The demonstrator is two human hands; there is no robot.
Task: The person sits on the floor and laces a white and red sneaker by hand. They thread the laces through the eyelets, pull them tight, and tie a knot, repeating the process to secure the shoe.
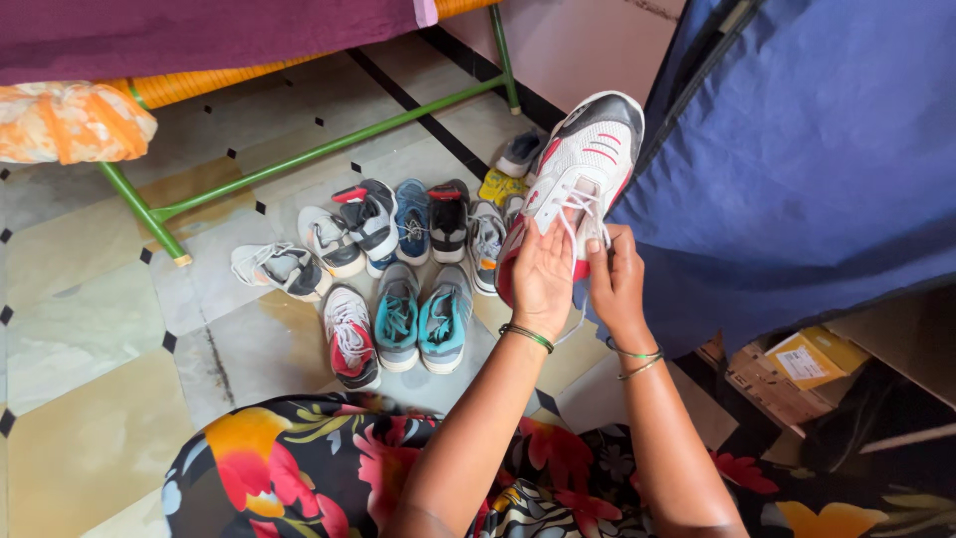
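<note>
White mesh sneaker with red stripes and a grey toe cap (pixel 583 169) held up off the floor between both hands, in front of a blue fabric curtain (pixel 817 149). Long axis runs diagonally: toe up and to the right, heel down and to the left, laced top facing the camera. Left hand (pixel 541 274) lies against the heel end, palm on the shoe, fingers curled lightly round its side. Right hand (pixel 615 279), fingers pinched shut on the white laces (pixel 578 209) near the tongue. Below, on the tiled floor (pixel 90 329), a cluster of pairs: teal sneakers (pixel 420 319), a red-and-white shoe (pixel 351 339), grey and blue ones behind. Green metal bed frame (pixel 299 159) beyond.
</note>
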